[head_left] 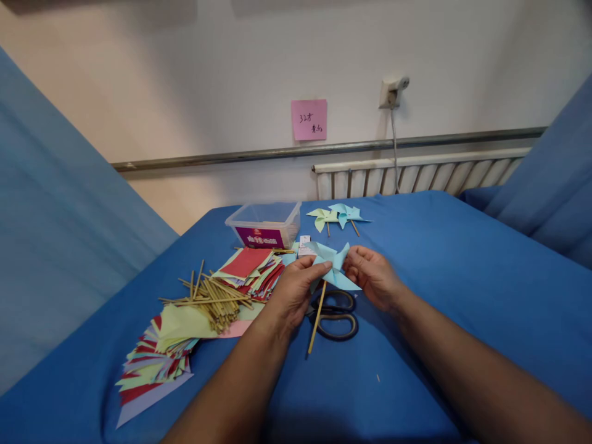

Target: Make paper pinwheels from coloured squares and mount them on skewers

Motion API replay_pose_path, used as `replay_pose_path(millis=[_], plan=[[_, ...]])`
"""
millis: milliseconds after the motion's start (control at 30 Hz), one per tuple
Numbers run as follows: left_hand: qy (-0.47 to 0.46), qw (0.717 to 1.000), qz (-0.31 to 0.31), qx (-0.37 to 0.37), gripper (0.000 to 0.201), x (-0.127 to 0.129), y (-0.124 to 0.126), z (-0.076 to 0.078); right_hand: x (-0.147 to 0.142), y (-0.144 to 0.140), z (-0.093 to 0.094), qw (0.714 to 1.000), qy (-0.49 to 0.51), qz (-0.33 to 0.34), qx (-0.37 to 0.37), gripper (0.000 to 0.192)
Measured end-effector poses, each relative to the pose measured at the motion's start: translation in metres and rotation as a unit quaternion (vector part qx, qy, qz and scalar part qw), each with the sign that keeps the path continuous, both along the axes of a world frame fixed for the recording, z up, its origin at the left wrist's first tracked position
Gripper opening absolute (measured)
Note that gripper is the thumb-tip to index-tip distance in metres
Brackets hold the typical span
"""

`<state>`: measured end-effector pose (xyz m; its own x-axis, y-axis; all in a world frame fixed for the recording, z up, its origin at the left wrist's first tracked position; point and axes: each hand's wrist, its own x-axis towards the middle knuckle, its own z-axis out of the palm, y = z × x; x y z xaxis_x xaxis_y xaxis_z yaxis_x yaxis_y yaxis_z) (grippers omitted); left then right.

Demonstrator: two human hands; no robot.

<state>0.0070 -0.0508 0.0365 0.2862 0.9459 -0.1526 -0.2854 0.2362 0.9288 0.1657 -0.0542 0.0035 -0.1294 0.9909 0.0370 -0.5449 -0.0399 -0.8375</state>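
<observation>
A light-blue paper pinwheel on a thin yellowish stick is held up over the table. My left hand grips it, the thumb pressed on the paper near its centre. At the pinwheel's right side, my right hand is closed, its curled fingertips at the edge of a raised blade. Black-handled scissors lie below the pinwheel, their blades mostly hidden by my left hand. Farther back lie a pale green pinwheel and another light-blue pinwheel, side by side.
Left of my hands are a heap of sticks, a stack of coloured paper squares and a fanned pile of paper. A clear plastic box stands behind them. The blue-covered table ends near a radiator.
</observation>
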Motion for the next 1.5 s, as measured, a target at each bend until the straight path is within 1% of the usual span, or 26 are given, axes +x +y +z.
replay_pose_path(millis=[167,267,333,400,533,600,667,733,800,867,933,1067,1233,1300,1367,1500], plan=[[0.005,1.000,-0.015,-0.001,0.028,0.001,-0.001,0.000,-0.001,-0.001,-0.001,1.000,-0.026,0.010,0.002,0.030],[0.022,1.000,0.004,0.009,0.027,0.001,0.000,-0.001,0.000,0.000,-0.002,0.999,-0.031,0.018,0.000,0.032],[0.035,0.999,0.014,0.018,0.026,0.000,0.000,-0.002,0.000,0.001,-0.003,0.999,-0.047,0.011,0.005,0.033],[0.041,0.999,0.012,0.020,0.026,0.000,0.001,-0.003,-0.001,0.001,-0.003,0.998,-0.063,-0.002,0.011,0.032],[0.020,1.000,0.007,0.009,0.027,0.000,0.002,-0.005,-0.001,0.003,-0.004,0.998,-0.066,-0.013,0.012,0.033],[0.008,1.000,0.021,0.000,0.028,0.000,0.003,-0.005,-0.001,0.003,-0.004,0.998,-0.065,-0.009,0.008,0.037],[0.001,0.999,0.054,-0.004,0.026,0.000,0.004,-0.005,-0.001,0.002,-0.004,0.994,-0.103,-0.014,0.023,0.041],[-0.006,0.996,0.090,-0.004,0.023,0.000,0.005,-0.005,-0.004,-0.001,-0.004,0.978,-0.191,-0.043,0.068,0.043],[-0.010,0.994,0.108,0.000,0.021,0.001,0.005,-0.006,-0.008,-0.006,-0.005,0.945,-0.294,-0.085,0.118,0.047],[-0.007,0.994,0.105,0.001,0.021,0.002,0.005,-0.009,-0.012,-0.010,-0.007,0.910,-0.369,-0.118,0.147,0.047],[-0.002,0.995,0.097,-0.002,0.022,0.003,0.004,-0.011,-0.015,-0.012,-0.008,0.886,-0.413,-0.134,0.159,0.041],[-0.008,0.995,0.099,-0.012,0.025,0.006,0.002,-0.012,-0.015,-0.012,-0.008,0.858,-0.460,-0.153,0.171,0.029],[-0.020,0.995,0.100,-0.015,0.024,0.006,0.001,-0.009,-0.015,-0.012,-0.008,0.844,-0.480,-0.146,0.190,0.024],[-0.017,0.995,0.101,-0.016,0.024,0.006,0.000,-0.009,-0.015,-0.011,-0.010,0.843,-0.478,-0.151,0.194,0.023],[-0.012,0.995,0.101,-0.017,0.024,0.006,-0.001,-0.009,-0.015,-0.009,-0.013,0.850,-0.464,-0.156,0.195,0.022],[-0.018,0.997,0.081,-0.007,0.022,0.005,0.000,-0.010,-0.014,-0.005,-0.017,0.867,-0.426,-0.159,0.203,0.017]])
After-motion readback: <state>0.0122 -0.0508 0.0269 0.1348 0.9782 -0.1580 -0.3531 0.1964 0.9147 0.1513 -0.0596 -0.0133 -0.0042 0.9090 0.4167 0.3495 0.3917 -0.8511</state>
